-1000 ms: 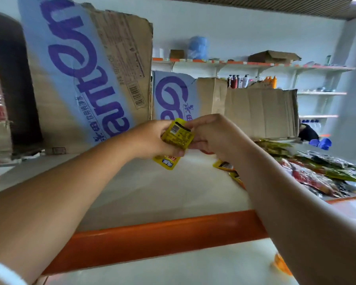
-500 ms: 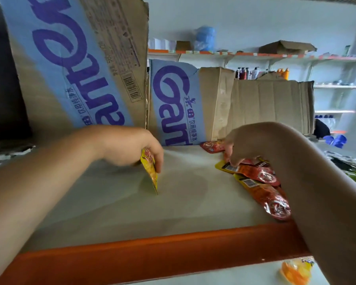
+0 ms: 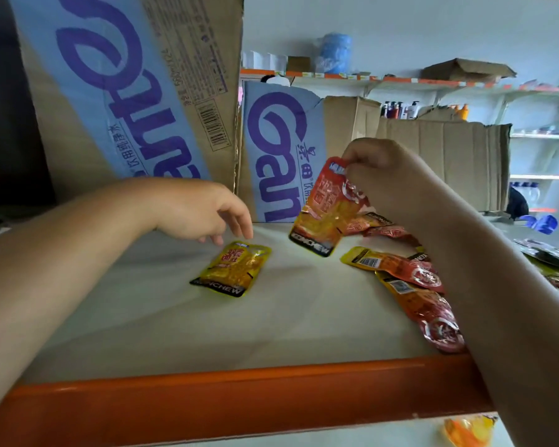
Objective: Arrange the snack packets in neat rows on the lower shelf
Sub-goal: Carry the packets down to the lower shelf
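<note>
Far back: big boxes (image 3: 126,91), standing like a wall. In front of them: the wide pale shelf (image 3: 142,333), with an orange edge (image 3: 239,391) along the near side. Lots of bare room in the middle and on the left.

For the right hand (image 3: 384,175): grip pinched on the top of a red packet (image 3: 320,217), held up over the shelf and hanging down. For the left hand (image 3: 204,211): fingers loose and apart, holding nothing, just over the far end of a yellow packet (image 3: 233,269) lying flat.

On the right: a messy pile (image 3: 413,285) of more packets, reaching close to the orange edge.

Best to lay the red packet flat just right of the yellow packet, tops level, same way up. Leave a small gap between them. Keep clear of the boxes and well back from the near edge, to stop any slip over the side. Then reach for the next one in the pile.
</note>
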Demonstrator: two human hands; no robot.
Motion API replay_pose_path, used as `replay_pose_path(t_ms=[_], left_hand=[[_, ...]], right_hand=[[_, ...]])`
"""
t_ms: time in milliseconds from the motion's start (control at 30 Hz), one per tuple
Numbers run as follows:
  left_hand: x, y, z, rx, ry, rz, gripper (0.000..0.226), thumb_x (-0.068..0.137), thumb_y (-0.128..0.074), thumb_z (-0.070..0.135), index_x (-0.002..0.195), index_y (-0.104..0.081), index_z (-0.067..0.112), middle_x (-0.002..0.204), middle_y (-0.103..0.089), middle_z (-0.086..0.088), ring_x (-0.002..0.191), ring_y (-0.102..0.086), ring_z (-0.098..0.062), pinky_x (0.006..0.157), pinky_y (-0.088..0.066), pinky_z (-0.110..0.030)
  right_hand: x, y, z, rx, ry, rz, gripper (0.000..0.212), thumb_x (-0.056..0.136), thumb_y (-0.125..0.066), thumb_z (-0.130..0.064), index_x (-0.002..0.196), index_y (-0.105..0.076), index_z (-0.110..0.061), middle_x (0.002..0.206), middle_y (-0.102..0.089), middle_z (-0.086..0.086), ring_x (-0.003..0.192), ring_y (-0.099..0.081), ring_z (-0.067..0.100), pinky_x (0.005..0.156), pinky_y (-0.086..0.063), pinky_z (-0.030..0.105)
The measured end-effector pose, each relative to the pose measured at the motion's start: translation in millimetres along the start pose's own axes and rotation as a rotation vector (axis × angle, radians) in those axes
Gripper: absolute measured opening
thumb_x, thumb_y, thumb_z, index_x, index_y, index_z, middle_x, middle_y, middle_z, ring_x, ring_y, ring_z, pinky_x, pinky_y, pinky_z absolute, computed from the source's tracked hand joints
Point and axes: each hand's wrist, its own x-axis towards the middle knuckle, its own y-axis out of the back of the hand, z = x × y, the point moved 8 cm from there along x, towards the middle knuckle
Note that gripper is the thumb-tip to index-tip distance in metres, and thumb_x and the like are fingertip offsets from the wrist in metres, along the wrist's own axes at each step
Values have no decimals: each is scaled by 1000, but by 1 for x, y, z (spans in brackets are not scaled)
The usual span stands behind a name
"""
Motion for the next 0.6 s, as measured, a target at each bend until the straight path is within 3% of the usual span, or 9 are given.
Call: replay_pose_path(t_ms=[100, 167, 267, 300, 367, 467, 533, 567, 600], left_hand=[[0, -7, 5, 5, -3, -38, 11, 100, -65, 34, 108, -70, 38, 107, -72, 11, 88, -71, -9, 77, -59, -27], [0, -12, 6, 55, 30, -59, 25, 91, -68, 55, 111, -69, 40, 110, -71, 14, 94, -69, -10, 84, -54, -27], [-1, -15, 9, 115, 78, -53, 44, 78, -74, 67, 113, -66, 42, 115, -65, 21, 103, -62, -1, 94, -49, -24], [-1, -16, 10, 128, 84, -53, 47, 75, -77, 67, 114, -65, 43, 117, -63, 22, 105, -61, -1, 94, -49, -26], [-1, -17, 12, 153, 84, -47, 49, 74, -82, 61, 116, -64, 44, 121, -61, 21, 105, -59, -2, 94, -49, -28], [-1, -14, 10, 191, 106, -34, 50, 78, -83, 52, 123, -62, 46, 127, -59, 21, 108, -58, -4, 95, -49, -29], [-2, -12, 7, 205, 133, -28, 50, 80, -81, 51, 125, -61, 46, 129, -58, 20, 110, -58, -7, 96, -50, -30], [-2, -12, 4, 209, 150, -25, 50, 79, -81, 53, 125, -61, 47, 128, -58, 18, 111, -58, -8, 97, -50, -31], [-2, -11, 2, 213, 169, -25, 51, 78, -81, 56, 124, -61, 47, 126, -59, 17, 110, -59, -10, 97, -52, -33]], right_hand=[[0, -6, 9, 188, -96, -18, 19, 95, -50, -14, 85, -67, -17, 59, -61, -4, 51, -58, 13, 55, -47, 32], [-1, -16, 14, 226, -154, -100, 18, 98, -53, -16, 88, -67, -18, 61, -66, -3, 48, -61, 13, 56, -50, 32], [-3, -31, 20, 297, -237, -199, 14, 101, -53, -16, 94, -65, -16, 69, -69, 8, 52, -64, 18, 59, -52, 34], [-4, -35, 21, 260, -261, -232, 14, 101, -51, -13, 97, -65, -15, 72, -69, 11, 54, -65, 20, 56, -50, 30], [-7, -40, 21, -54, -243, -325, 16, 100, -50, -9, 106, -64, -7, 88, -72, 17, 68, -70, 26, 55, -44, 27], [-17, -45, 24, -540, -175, -493, 24, 100, -53, -19, 120, -62, -10, 115, -65, 9, 101, -62, 26, 73, -45, 27], [-19, -48, 23, -591, -112, -543, 14, 97, -59, -29, 110, -64, -25, 118, -62, -1, 102, -58, 19, 81, -47, 28], [-21, -52, 20, -573, -86, -560, 5, 95, -62, -36, 97, -62, -31, 112, -62, -5, 98, -57, 16, 78, -46, 28], [-23, -55, 17, -565, -67, -591, 14, 94, -63, -43, 87, -57, -33, 102, -60, -8, 92, -56, 14, 72, -44, 27]])
